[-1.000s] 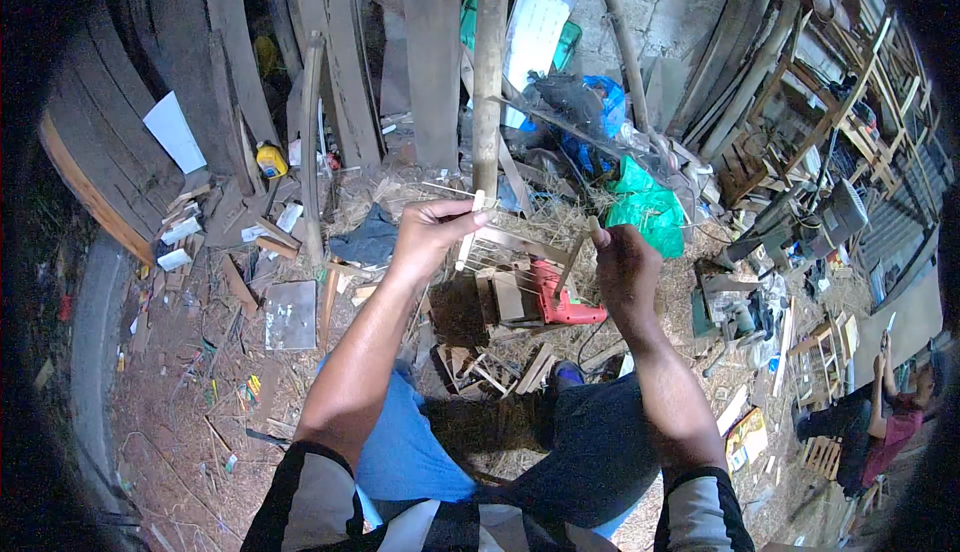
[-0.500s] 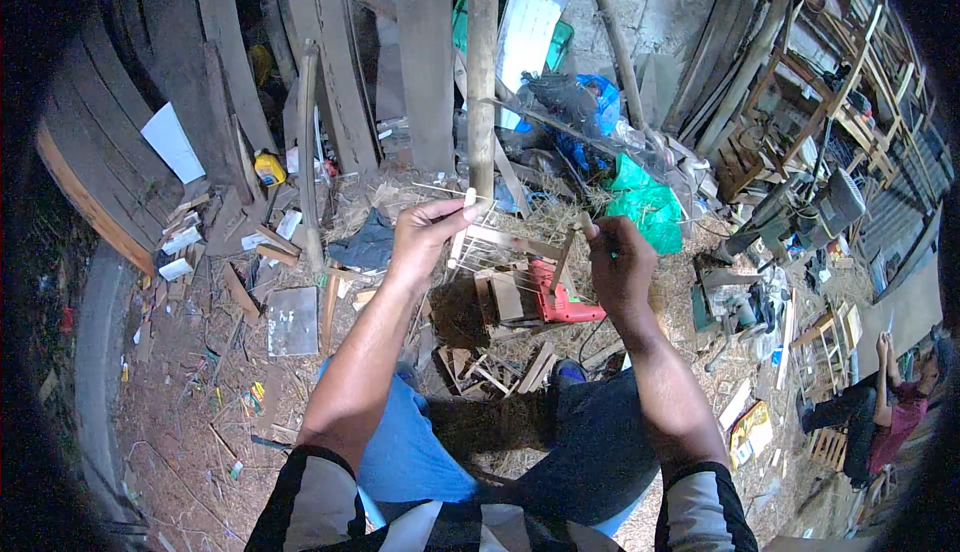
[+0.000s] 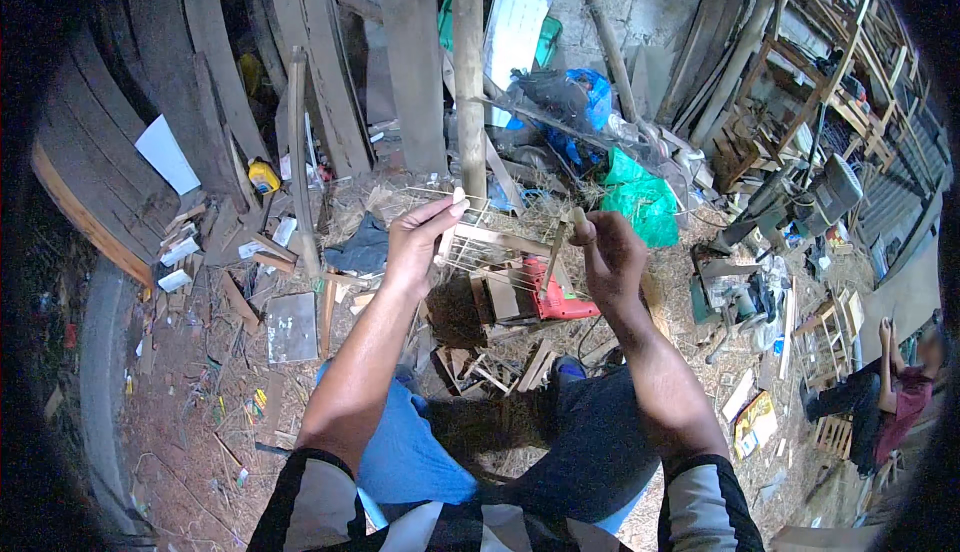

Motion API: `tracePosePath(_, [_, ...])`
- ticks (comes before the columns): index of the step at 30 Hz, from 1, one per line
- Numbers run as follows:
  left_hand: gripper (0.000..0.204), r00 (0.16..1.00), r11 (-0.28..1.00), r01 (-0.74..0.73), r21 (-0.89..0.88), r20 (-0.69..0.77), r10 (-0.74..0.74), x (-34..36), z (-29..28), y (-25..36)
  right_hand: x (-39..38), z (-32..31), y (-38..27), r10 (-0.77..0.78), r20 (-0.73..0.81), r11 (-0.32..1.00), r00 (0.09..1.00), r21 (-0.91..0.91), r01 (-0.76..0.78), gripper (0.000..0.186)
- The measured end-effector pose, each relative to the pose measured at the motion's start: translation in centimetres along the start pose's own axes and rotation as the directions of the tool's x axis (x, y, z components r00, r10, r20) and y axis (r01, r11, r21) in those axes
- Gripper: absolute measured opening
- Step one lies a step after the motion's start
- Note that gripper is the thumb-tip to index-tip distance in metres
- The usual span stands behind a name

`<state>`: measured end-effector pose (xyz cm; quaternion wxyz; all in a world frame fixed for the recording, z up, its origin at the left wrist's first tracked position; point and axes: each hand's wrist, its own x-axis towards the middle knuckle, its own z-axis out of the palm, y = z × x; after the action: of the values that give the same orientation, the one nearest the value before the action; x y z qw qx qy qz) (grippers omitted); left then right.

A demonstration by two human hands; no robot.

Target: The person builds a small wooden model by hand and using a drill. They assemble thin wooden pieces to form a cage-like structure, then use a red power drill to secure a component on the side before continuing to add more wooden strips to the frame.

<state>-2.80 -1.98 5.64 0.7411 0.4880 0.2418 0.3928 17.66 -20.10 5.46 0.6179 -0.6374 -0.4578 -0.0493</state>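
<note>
Slatted wooden frame (image 3: pixel 512 241), apparently slightly leftward

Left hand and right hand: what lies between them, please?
Between the left hand and right hand, the head view shows a light, thin-rodded wooden frame.

You can read no words or numbers here; any print on the yellow packet (image 3: pixel 757 422) at lower right or the yellow bottle (image 3: pixel 263 176) is too small.
</note>
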Motion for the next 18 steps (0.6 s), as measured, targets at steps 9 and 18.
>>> tracePosePath(9, [0.034,0.999,0.997,0.038,-0.066,0.004,-0.038,-0.6,0.8,-0.3,-0.5,0.4,0.5,-0.034,-0.068,0.998,0.997,0.043,0.037,0.011])
tracePosePath(18, [0.03,1.0,1.0,0.009,0.004,-0.01,-0.009,-1.3,1.4,-0.2,-0.2,0.0,0.4,-0.06,-0.076,0.998,0.995,0.024,0.062,0.015])
